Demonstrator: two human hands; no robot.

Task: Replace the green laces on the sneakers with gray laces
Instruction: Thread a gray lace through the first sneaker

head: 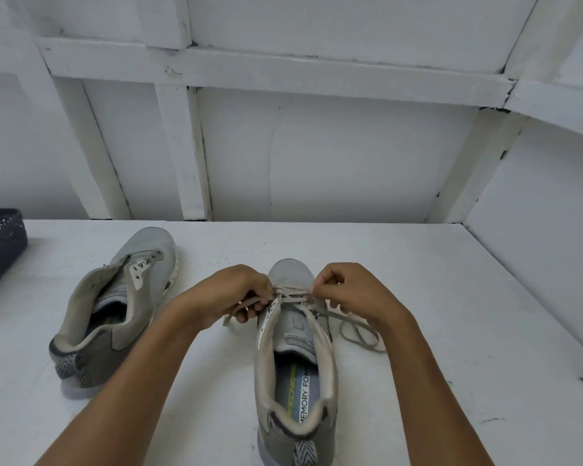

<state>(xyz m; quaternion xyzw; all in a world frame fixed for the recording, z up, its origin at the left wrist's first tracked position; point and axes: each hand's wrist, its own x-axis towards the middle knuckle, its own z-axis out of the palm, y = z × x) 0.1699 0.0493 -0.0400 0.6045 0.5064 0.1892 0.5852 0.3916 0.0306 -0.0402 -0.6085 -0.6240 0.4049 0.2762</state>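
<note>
Before you, a white-painted surface [418,264] meets a white wall [350,156] crossed by chipped, painted beams [270,74], a side wall [552,203] at your right, under flat, even light.

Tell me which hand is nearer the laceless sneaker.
Left. The left hand pinches the gray lace just right of the laceless sneaker, apart from it. The right hand pinches lace farther right, across the other sneaker.

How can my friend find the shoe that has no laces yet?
On the white table by the white wall, find the left grey mesh sneaker. Its eyelets are bare, while the right grey mesh sneaker beside it has a grey lace threaded near its toe.
</note>
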